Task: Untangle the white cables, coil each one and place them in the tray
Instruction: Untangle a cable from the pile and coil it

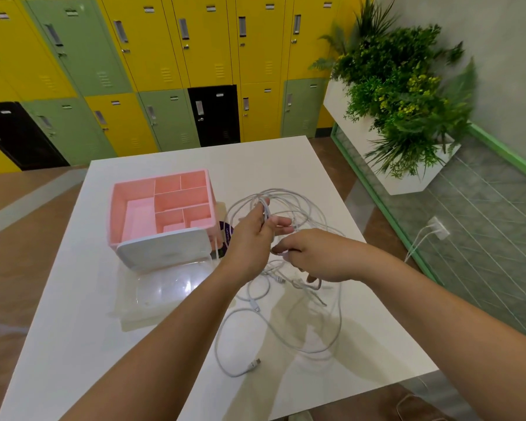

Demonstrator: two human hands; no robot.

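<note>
A tangle of white cables [298,208] lies on the white table [73,344], right of a pink tray [116,214] with several compartments. My left hand [249,238] is raised over the tangle and pinches a bundle of cable strands between thumb and fingers. My right hand [313,253] reaches in from the right, palm down, and its fingertips pinch a strand just below the left hand. Loose loops trail toward me, one ending in a USB plug [254,364]. A smaller plug [256,308] lies in the middle.
A white drawer front [164,250] sticks out of the pink tray's near side. A clear plastic lid [164,287] lies flat in front of it. A dark purple round object [227,235] sits behind my left wrist. Lockers stand behind; a planter [407,117] at right.
</note>
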